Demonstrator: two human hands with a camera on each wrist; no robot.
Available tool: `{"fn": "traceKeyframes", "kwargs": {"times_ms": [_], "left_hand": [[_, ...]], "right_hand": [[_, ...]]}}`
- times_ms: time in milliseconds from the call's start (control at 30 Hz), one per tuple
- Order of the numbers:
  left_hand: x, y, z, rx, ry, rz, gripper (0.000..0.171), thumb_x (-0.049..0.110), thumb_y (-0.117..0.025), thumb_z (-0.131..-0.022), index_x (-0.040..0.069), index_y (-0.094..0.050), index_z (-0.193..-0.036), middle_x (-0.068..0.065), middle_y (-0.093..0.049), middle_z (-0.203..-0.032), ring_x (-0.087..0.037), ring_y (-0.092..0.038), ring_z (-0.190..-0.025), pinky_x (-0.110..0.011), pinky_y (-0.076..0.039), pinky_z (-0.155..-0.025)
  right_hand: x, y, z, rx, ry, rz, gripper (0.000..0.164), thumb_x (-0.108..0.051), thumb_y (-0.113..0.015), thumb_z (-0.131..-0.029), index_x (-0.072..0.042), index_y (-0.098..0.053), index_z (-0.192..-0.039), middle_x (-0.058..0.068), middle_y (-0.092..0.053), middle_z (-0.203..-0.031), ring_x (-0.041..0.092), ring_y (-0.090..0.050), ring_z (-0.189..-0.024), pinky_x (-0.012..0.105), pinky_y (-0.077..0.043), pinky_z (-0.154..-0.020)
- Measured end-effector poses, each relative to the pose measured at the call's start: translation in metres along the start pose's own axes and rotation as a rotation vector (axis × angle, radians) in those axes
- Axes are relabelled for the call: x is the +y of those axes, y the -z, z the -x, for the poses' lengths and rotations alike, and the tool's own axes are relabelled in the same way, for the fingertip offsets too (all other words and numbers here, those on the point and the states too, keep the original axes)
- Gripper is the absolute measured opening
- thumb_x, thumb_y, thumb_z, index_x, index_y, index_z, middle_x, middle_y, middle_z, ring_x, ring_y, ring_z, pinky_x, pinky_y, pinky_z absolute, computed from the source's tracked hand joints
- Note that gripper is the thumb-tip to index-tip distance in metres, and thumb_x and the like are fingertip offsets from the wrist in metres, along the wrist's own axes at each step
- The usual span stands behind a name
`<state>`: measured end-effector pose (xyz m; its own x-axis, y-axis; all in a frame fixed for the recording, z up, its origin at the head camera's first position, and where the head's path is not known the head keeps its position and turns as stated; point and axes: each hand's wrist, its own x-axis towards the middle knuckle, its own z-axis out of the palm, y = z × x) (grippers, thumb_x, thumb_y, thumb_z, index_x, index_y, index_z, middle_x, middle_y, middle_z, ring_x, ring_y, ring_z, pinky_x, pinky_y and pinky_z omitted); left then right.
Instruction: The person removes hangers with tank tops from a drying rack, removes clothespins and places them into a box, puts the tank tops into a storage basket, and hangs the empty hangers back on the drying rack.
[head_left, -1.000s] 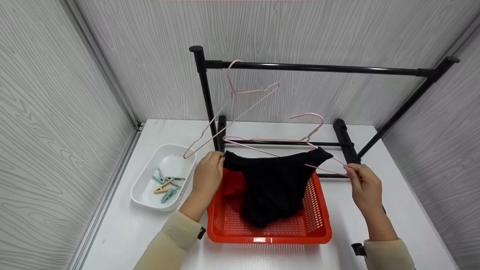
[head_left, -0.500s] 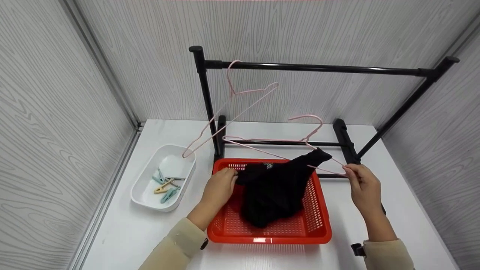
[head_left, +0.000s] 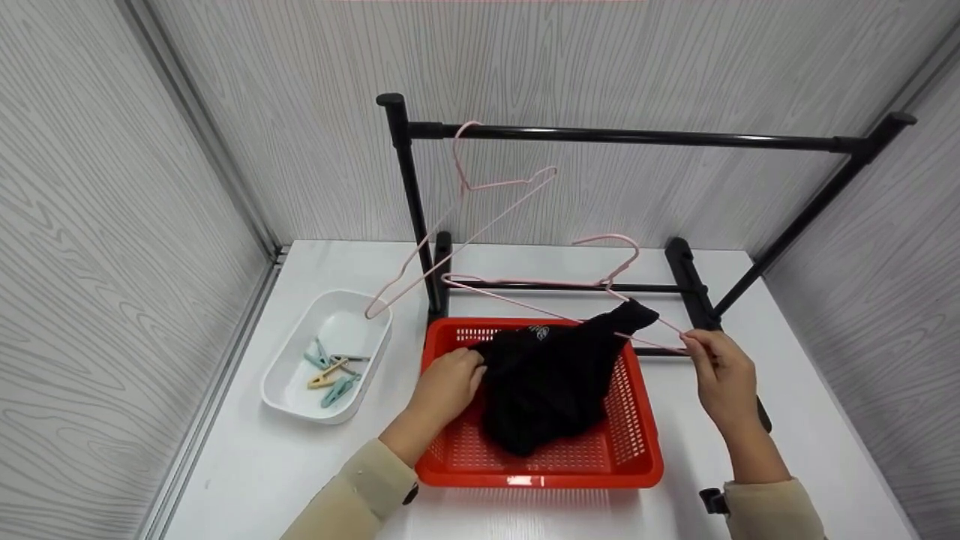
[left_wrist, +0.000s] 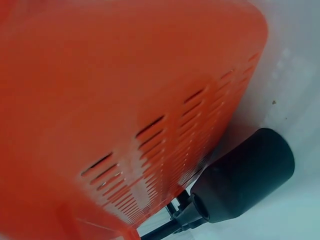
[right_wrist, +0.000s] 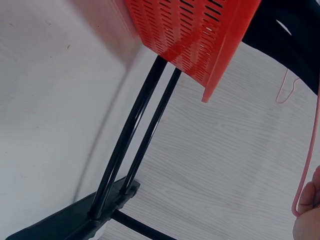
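Observation:
Black underpants (head_left: 551, 382) with a small pale print lie bunched in a red basket (head_left: 540, 480). One corner is hooked over the right end of a pink wire hanger (head_left: 525, 283). My left hand (head_left: 448, 384) grips the other side of the cloth low inside the basket's left rim, its fingertips partly hidden in the fabric. At the right, my right hand (head_left: 727, 371) pinches the hanger's right corner between thumb and fingers, holding it tilted above the basket. The right wrist view shows my fingers (right_wrist: 307, 197) at the hanger's bend. In the left wrist view the basket wall (left_wrist: 125, 65) fills most of the picture.
A black clothes rack (head_left: 637, 136) stands behind the basket, its foot (head_left: 694, 285) to the right. Another pink hanger (head_left: 495, 184) hangs at the bar's left end, reaching over a white tray (head_left: 281, 409) with several clothespins (head_left: 341, 390). Walls rise on both sides.
My left hand has dropped down and right with its side of the underpants, into the basket; the stretched waistband now sags. My right hand and the hanger have shifted only slightly left and down.

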<state>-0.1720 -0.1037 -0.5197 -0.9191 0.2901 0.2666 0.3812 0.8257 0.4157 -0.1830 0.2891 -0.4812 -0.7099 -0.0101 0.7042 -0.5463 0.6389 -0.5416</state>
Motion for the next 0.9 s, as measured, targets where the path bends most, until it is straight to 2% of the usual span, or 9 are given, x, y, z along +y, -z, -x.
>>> {"fn": "traceKeyframes", "kwargs": {"times_ms": [167, 267, 400, 567, 733, 900], "left_hand": [[0.005, 0.011, -0.003, -0.007, -0.002, -0.014, 0.019, 0.023, -0.06, -0.101, 0.006, -0.069, -0.102, -0.008, -0.067, -0.095, -0.025, -0.066, -0.089, -0.04, -0.056, -0.087], [0.007, 0.017, -0.007, 0.039, -0.03, -0.039, 0.019, 0.024, -0.06, -0.101, 0.007, -0.069, -0.099, -0.008, -0.068, -0.093, -0.025, -0.067, -0.088, -0.04, -0.056, -0.085], [0.009, 0.028, -0.012, 0.128, -0.079, -0.06, 0.017, 0.021, -0.062, -0.1, 0.007, -0.068, -0.094, -0.008, -0.067, -0.089, -0.027, -0.067, -0.086, -0.041, -0.056, -0.08], [0.011, 0.05, -0.021, 0.261, -0.148, -0.058, 0.012, 0.016, -0.064, -0.098, 0.005, -0.068, -0.095, -0.008, -0.066, -0.087, -0.028, -0.067, -0.082, -0.041, -0.056, -0.073], [0.014, 0.072, -0.031, 0.396, -0.211, -0.084, 0.009, 0.012, -0.065, -0.097, 0.005, -0.069, -0.099, -0.008, -0.066, -0.09, -0.026, -0.066, -0.084, -0.038, -0.057, -0.076], [0.02, 0.082, -0.04, 0.534, -0.265, -0.098, 0.009, 0.009, -0.067, -0.094, 0.005, -0.07, -0.101, -0.008, -0.068, -0.095, -0.025, -0.066, -0.089, -0.035, -0.057, -0.081]], "right_hand": [[0.0, 0.0, 0.0, -0.001, 0.0, 0.003, 0.012, 0.01, -0.067, -0.09, 0.002, -0.072, -0.097, 0.009, -0.064, -0.08, -0.002, -0.05, -0.071, 0.01, -0.039, -0.065], [-0.001, 0.0, 0.0, -0.003, -0.007, 0.001, 0.012, 0.009, -0.067, -0.09, 0.002, -0.072, -0.097, 0.009, -0.064, -0.08, -0.002, -0.05, -0.071, 0.009, -0.04, -0.065], [-0.002, 0.0, -0.001, -0.005, -0.014, 0.004, 0.011, 0.009, -0.067, -0.09, 0.002, -0.072, -0.096, 0.01, -0.065, -0.081, -0.003, -0.051, -0.07, 0.009, -0.04, -0.065], [-0.003, -0.001, -0.001, -0.004, -0.011, -0.003, 0.011, 0.01, -0.067, -0.089, 0.003, -0.072, -0.095, 0.01, -0.065, -0.08, -0.003, -0.051, -0.07, 0.009, -0.04, -0.065], [-0.003, -0.002, -0.002, -0.01, -0.007, -0.005, 0.01, 0.01, -0.067, -0.089, 0.003, -0.072, -0.095, 0.01, -0.064, -0.08, -0.003, -0.05, -0.069, 0.009, -0.04, -0.064], [-0.003, -0.002, -0.001, -0.021, -0.009, 0.002, 0.01, 0.01, -0.067, -0.089, 0.003, -0.071, -0.095, 0.008, -0.063, -0.079, 0.0, -0.048, -0.067, 0.01, -0.039, -0.062]]}}
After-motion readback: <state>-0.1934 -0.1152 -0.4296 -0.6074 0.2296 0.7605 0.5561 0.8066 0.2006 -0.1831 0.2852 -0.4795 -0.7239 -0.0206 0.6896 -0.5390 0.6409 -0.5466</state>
